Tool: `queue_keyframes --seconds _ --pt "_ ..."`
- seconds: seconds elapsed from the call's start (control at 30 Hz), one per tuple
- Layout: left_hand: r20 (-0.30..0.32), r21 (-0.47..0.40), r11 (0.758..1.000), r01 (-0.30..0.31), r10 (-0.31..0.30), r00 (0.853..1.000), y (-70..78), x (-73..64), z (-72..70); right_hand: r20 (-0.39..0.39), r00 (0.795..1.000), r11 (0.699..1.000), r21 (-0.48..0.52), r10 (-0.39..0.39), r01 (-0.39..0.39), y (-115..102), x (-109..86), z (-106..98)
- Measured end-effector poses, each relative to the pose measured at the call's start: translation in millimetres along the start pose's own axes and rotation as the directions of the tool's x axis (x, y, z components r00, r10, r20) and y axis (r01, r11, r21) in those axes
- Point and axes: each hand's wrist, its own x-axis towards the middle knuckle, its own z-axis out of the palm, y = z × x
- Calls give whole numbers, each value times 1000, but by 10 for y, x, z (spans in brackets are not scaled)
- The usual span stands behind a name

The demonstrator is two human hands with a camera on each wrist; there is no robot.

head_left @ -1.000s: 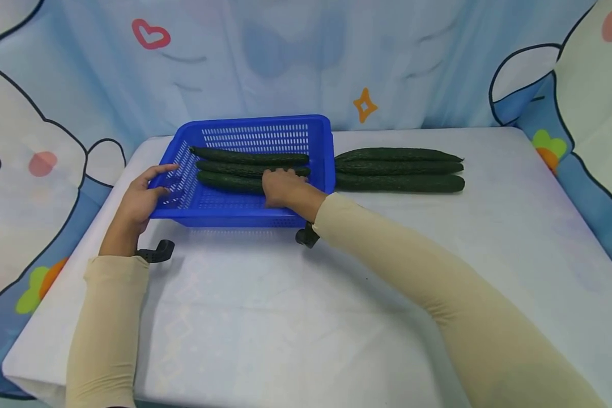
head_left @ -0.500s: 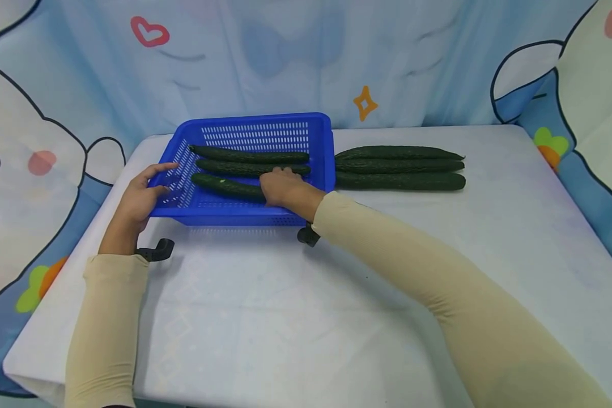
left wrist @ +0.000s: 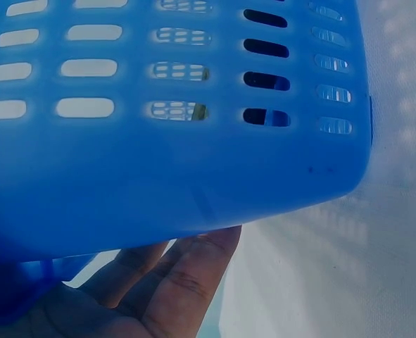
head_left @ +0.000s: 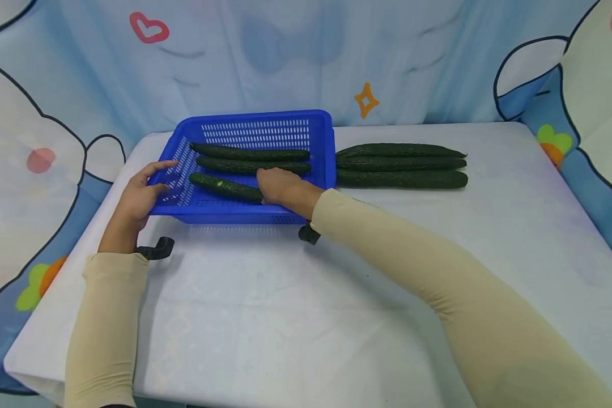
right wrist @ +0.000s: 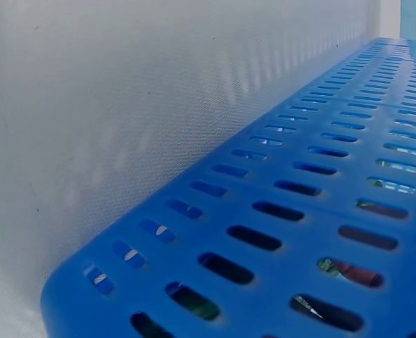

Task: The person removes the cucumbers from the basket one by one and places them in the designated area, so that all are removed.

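Note:
A blue perforated plastic basket (head_left: pixel 224 214) stands on the table and holds three dark green cucumbers. Its left rim is held by my left hand (head_left: pixel 135 198); in the left wrist view several fingers (left wrist: pixel 193 282) show below the wall. My right hand (head_left: pixel 283 187) reaches over the front rim and grips the right part of the nearest cucumber (head_left: pixel 224 187), hiding that end. Behind it lie the middle cucumber (head_left: pixel 229 165) and the far cucumber (head_left: pixel 250 153). In the right wrist view the basket wall (right wrist: pixel 264 211) covers most of the hand.
Three more cucumbers (head_left: pixel 400 164) lie side by side on the table, right of the basket. A white cloth (head_left: pixel 265 317) covers the table. Behind it hangs a blue cartoon-print curtain (head_left: pixel 285 56). A black wrist mount (head_left: pixel 155 249) sits below my left hand.
The nearest cucumber has shifted slightly left and now slants, with a wider gap to the middle one. My right hand has moved slightly left with it. The left hand has stayed on the rim.

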Motion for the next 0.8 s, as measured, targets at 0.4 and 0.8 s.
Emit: queue_keyframes --seconds 0.4,0.8 --pt "-10 2 1000 2 -2 1000 -8 6 6 21 1000 1000 -25 -14 15 -13 32 1" --pt "-6 -11 1000 1 -1 1000 -7 4 4 11 1000 1000 28 -7 7 -2 41 0"
